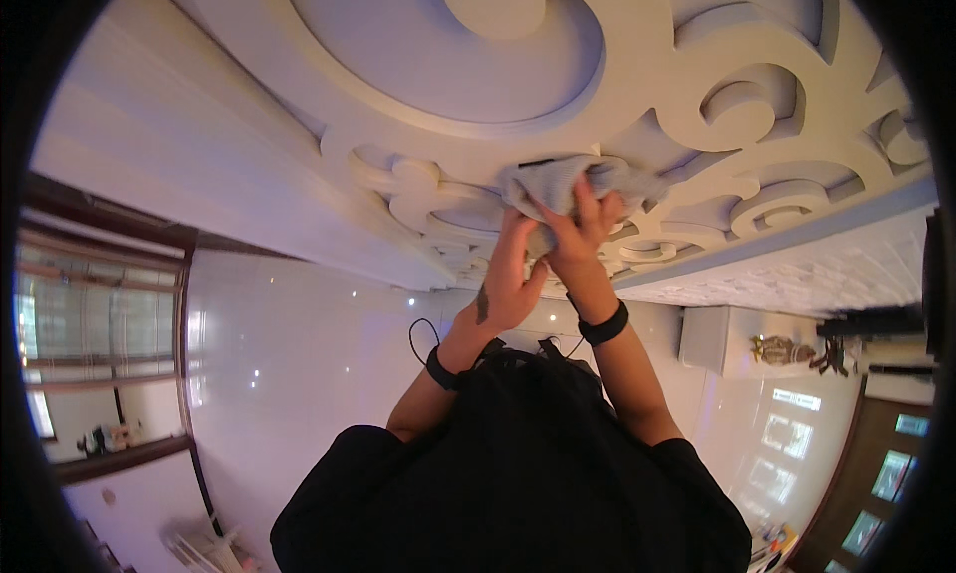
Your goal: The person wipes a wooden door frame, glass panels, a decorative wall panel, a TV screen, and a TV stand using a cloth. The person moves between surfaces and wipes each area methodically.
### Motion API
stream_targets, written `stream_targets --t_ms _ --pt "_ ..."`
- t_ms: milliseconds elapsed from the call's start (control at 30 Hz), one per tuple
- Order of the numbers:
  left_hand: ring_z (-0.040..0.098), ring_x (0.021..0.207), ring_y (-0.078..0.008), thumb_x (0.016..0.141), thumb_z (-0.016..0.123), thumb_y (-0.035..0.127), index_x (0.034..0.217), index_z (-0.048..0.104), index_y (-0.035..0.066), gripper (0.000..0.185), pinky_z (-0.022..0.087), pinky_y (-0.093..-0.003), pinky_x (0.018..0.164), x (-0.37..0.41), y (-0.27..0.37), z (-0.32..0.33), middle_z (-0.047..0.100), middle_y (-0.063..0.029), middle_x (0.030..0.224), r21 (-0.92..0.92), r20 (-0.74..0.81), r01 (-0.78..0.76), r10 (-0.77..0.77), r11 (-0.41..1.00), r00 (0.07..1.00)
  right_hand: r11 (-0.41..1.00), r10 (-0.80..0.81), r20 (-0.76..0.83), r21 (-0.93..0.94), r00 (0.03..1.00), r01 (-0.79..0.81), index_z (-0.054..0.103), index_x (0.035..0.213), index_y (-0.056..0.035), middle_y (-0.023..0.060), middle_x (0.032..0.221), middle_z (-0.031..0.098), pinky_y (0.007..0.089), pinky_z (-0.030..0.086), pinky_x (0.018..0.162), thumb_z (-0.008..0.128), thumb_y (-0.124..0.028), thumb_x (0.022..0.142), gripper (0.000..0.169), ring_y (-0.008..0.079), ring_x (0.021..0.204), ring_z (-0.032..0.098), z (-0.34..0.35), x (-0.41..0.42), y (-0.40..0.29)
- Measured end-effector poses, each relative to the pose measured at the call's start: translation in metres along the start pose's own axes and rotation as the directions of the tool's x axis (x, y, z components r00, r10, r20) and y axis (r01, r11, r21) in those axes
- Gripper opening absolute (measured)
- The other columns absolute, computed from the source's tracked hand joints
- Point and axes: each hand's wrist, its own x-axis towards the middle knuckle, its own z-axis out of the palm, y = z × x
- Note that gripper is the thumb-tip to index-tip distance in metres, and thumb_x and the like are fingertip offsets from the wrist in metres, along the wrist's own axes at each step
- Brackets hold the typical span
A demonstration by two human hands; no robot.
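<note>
A grey ribbed cloth (556, 188) lies bunched against a white panel with raised scrollwork (478, 129). My right hand (582, 233) grips the cloth, its fingers spread over the folds. Just beside it, my left hand (515, 274) holds the lower part of the same cloth, and its fingertips are partly hidden behind the fabric. Both hands are close together, with a black band on each wrist. A dark mark shows near my left wrist.
Glossy pale floor tiles (299, 334) spread below and behind me. To the right stands a white cabinet (706, 341) with a brown ornament (780, 350) on it. A brown-framed window opening (104, 312) is at the left, and a dark door with glass panes (859, 483) at the lower right.
</note>
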Motion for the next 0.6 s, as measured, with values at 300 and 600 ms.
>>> stream_targets --t_ms 300,600 --pt "0.049 0.119 -0.0193 0.085 0.052 -0.009 0.141 0.035 0.0 0.059 0.039 -0.0329 0.103 -0.038 -0.003 0.0 0.048 -0.0106 0.13 -0.007 -0.263 0.252 -0.244 0.968 0.933 0.941 -0.071 0.25 0.338 0.966 -0.018 0.069 0.093 -0.0139 0.0011 0.135 0.06 0.0321 0.044 0.088 0.065 -0.018 0.072 0.022 0.0205 0.105 0.059 0.003 0.018 -0.023" --pt "0.051 0.097 -0.0197 0.08 0.054 -0.008 0.136 0.04 0.002 0.059 0.044 -0.0311 0.086 -0.017 0.0 0.079 0.05 -0.0107 0.117 -0.061 0.206 0.35 -0.331 0.935 0.921 0.974 -0.022 0.432 0.211 0.901 -0.077 0.067 0.091 -0.0068 0.0037 0.13 0.061 0.0411 0.044 0.094 0.064 -0.013 0.071 0.021 0.0261 0.109 0.058 -0.082 -0.052 0.061"
